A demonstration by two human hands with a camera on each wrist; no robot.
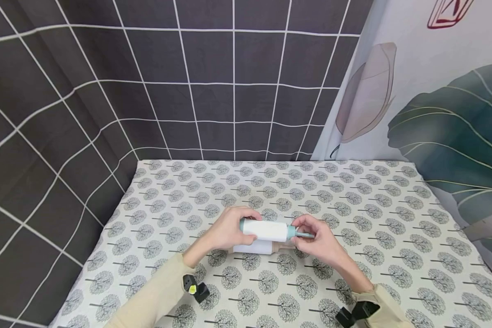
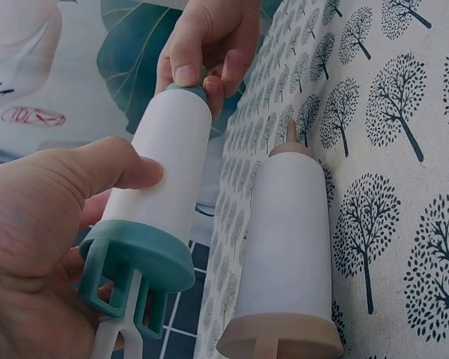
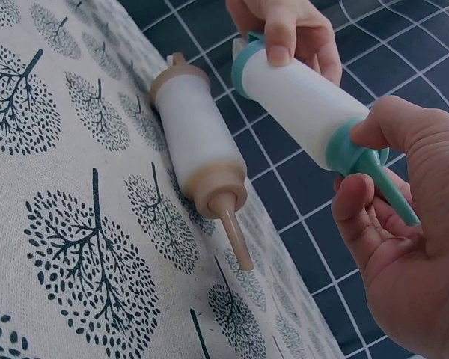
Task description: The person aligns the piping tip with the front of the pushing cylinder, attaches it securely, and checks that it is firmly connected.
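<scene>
A white squeeze bottle (image 1: 270,230) with a teal nozzle cap (image 3: 346,144) and a teal slotted base (image 2: 138,254) is held level in both hands. My left hand (image 1: 231,228) grips its body near the base, with the thumb lying along the white side. At the other end my right hand (image 1: 317,238) pinches the teal cap between thumb and fingers, and the thin spout (image 3: 391,192) points toward the palm. Just nearer to me, a second white bottle (image 2: 284,232) with a beige cap (image 3: 215,187) and beige base lies on its side on the cloth.
A pale cloth (image 1: 246,278) printed with dark trees covers the table. Behind and to the left hangs a dark curtain with white grid lines (image 1: 209,105). A leaf-patterned curtain (image 1: 455,136) hangs along the right side.
</scene>
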